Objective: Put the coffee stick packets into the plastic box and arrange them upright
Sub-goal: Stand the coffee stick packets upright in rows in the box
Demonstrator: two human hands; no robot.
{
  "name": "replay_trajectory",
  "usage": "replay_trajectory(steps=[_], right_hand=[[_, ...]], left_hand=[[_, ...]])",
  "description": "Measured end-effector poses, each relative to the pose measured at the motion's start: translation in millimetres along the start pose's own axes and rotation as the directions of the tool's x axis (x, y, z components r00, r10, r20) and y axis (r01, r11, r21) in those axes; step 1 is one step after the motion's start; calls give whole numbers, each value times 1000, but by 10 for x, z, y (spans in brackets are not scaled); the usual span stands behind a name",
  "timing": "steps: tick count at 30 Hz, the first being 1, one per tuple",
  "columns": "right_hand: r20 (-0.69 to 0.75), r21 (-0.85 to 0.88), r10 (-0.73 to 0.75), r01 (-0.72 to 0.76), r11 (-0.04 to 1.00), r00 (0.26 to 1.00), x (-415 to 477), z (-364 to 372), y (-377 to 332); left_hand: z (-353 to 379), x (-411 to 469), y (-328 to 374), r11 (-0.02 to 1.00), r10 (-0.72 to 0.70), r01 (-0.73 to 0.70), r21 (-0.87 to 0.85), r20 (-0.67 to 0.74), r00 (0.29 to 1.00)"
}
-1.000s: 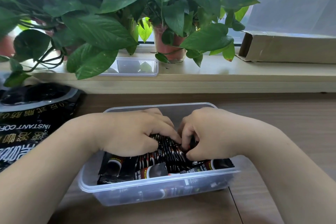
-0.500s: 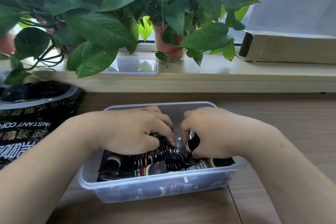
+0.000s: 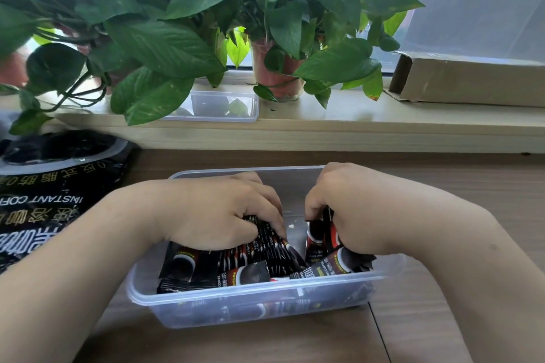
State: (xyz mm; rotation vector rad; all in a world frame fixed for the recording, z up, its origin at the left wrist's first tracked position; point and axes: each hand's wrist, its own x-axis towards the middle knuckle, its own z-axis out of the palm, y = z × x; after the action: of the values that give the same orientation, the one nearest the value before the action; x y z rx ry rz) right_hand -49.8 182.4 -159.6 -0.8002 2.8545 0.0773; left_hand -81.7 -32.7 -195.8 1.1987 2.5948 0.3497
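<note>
On table point(image 3: 477, 174), beside black bag point(image 3: 44, 209): clear box point(image 3: 265, 311), holding packets point(image 3: 250, 272), mostly tilted or flat. Inside box, left hand point(image 3: 218, 212) curled over a leaning row of packets, gripping it. Right hand point(image 3: 351, 215) curled round a few near-upright ones at right end.

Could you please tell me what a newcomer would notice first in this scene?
First, the left hand and the right hand, both down in the clear plastic box in the middle of the table, holding black coffee stick packets. Then the large leafy green plants on the windowsill behind, and the black instant coffee bag lying at the far left.
</note>
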Motion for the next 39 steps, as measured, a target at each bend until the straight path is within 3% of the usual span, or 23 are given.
replay_trajectory(steps=[9, 13, 15, 22, 28, 39], right_hand=[[131, 56, -43, 36, 998, 990, 66, 47, 98], [208, -132, -232, 262, 956, 950, 47, -87, 128], [217, -143, -303, 337, 930, 928, 18, -211, 144], [318, -167, -295, 360, 918, 901, 164, -321, 99], [455, -117, -311, 403, 908, 834, 318, -309, 81], [369, -200, -334, 426, 883, 867, 329, -398, 82]], left_hand=[[24, -4, -27, 1000, 12, -13, -16, -7, 1000], [15, 5, -34, 1000, 7, -7, -21, 3, 1000], [16, 8, -35, 1000, 9, -10, -26, -11, 1000], [27, 6, -55, 999, 23, -23, -32, 2, 1000], [-7, -6, -12, 1000, 16, -16, -13, 27, 1000], [-55, -47, 77, 1000, -2, 2, 5, 54, 999]])
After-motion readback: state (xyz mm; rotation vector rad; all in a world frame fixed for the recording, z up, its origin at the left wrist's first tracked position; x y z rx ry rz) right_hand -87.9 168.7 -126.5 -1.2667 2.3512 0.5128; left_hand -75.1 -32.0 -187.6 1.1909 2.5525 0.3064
